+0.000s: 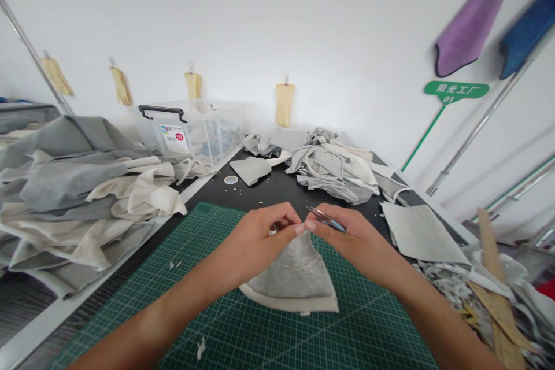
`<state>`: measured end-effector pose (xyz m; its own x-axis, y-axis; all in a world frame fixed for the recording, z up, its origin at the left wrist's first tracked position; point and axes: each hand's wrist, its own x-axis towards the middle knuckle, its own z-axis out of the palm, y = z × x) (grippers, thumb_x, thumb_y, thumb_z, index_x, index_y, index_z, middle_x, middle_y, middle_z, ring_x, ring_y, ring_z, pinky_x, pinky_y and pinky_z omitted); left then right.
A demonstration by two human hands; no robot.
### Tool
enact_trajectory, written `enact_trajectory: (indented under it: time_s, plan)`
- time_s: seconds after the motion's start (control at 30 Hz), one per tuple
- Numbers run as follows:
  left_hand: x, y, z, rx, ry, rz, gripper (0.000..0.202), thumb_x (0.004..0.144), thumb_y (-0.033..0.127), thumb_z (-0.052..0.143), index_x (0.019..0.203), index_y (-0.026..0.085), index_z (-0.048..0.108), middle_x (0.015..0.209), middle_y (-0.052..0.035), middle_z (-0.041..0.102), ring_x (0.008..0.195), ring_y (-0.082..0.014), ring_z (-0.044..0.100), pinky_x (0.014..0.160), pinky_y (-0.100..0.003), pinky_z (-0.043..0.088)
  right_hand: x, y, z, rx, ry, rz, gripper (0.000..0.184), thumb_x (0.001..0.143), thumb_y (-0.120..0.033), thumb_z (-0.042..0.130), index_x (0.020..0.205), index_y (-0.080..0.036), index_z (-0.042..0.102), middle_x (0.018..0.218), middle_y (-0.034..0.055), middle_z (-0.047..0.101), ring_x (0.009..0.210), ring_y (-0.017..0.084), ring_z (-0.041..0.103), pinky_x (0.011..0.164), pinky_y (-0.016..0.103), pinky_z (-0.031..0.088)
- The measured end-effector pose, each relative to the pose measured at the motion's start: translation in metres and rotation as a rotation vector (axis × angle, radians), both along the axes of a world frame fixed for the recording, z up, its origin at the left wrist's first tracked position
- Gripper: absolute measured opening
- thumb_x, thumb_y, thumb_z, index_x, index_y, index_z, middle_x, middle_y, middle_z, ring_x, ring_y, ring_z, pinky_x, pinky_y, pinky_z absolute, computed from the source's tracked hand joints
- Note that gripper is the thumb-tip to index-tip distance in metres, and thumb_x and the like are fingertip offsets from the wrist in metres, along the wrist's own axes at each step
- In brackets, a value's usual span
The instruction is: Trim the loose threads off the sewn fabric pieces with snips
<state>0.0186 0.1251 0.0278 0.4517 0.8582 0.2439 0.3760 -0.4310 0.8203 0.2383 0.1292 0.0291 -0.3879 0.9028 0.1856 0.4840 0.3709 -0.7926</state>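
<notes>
A sewn grey fabric piece (288, 274) with a cream border along its curved lower edge hangs over the green cutting mat (173, 295). My left hand (264, 237) is closed, pinching its narrow upper end between thumb and fingers. Just beside it, my right hand (342, 234) is closed too, its thumb and fingertip meeting the same end of the fabric. Tucked in the right hand is a small tool (326, 219) with slim metal points and a light-blue handle, pointing up and left. Fingers hide exactly what they pinch at the tip.
A large heap of grey and cream cloth (87, 185) lies at left, near a clear plastic bin (195, 133). More grey pieces (333, 167) pile up at the back. A flat grey sheet (422, 234), scraps (451, 283) and wooden rulers (492, 248) are at right. A tape roll (231, 180) sits behind the mat.
</notes>
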Motion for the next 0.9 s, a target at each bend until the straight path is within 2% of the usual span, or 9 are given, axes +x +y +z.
enact_trajectory:
  time_s: [0.2,0.47,0.6,0.77,0.9]
  plan:
    - [-0.003,0.004,-0.003,0.003,-0.006,-0.009,0.024,0.099,0.037,0.051,0.092,0.02,0.068,0.084,0.0007,0.069,0.08,-0.0159,0.062,0.072,-0.026,0.044,-0.004,-0.001,0.001,0.032,-0.028,-0.034,0.022,0.093,-0.046,0.065,0.103,-0.027,0.069,0.093,0.0015,0.07,0.085,0.02,0.06,0.07,0.028,0.044]
    - [-0.005,0.003,-0.002,0.07,0.12,-0.004,0.031,0.103,0.037,0.042,0.096,0.023,0.069,0.086,0.0015,0.07,0.079,-0.016,0.061,0.07,-0.026,0.041,-0.003,-0.002,-0.003,0.106,-0.069,-0.074,0.021,0.093,-0.046,0.063,0.098,-0.027,0.07,0.088,0.0005,0.071,0.08,0.019,0.062,0.069,0.028,0.045]
    - [-0.004,-0.002,-0.003,0.088,0.191,-0.034,0.034,0.105,0.039,0.038,0.092,0.022,0.065,0.084,0.0017,0.067,0.076,-0.015,0.059,0.067,-0.026,0.039,-0.004,-0.004,-0.003,0.135,-0.055,-0.073,0.019,0.094,-0.044,0.062,0.099,-0.028,0.071,0.093,0.0008,0.073,0.084,0.019,0.063,0.072,0.028,0.046]
    - [-0.001,-0.009,-0.002,0.103,0.259,-0.076,0.038,0.106,0.039,0.033,0.085,0.02,0.059,0.081,0.0006,0.064,0.073,-0.0146,0.056,0.065,-0.027,0.036,-0.004,-0.007,0.001,0.106,-0.066,-0.051,0.02,0.096,-0.043,0.06,0.094,-0.026,0.07,0.09,0.0004,0.072,0.084,0.019,0.063,0.072,0.028,0.045]
    - [-0.001,-0.008,-0.003,0.124,0.249,-0.027,0.034,0.106,0.037,0.035,0.086,0.021,0.057,0.079,0.002,0.061,0.072,-0.0141,0.055,0.064,-0.027,0.034,-0.005,-0.006,0.001,0.06,-0.075,-0.052,0.021,0.095,-0.046,0.062,0.098,-0.027,0.07,0.091,0.0006,0.072,0.083,0.019,0.063,0.071,0.028,0.044]
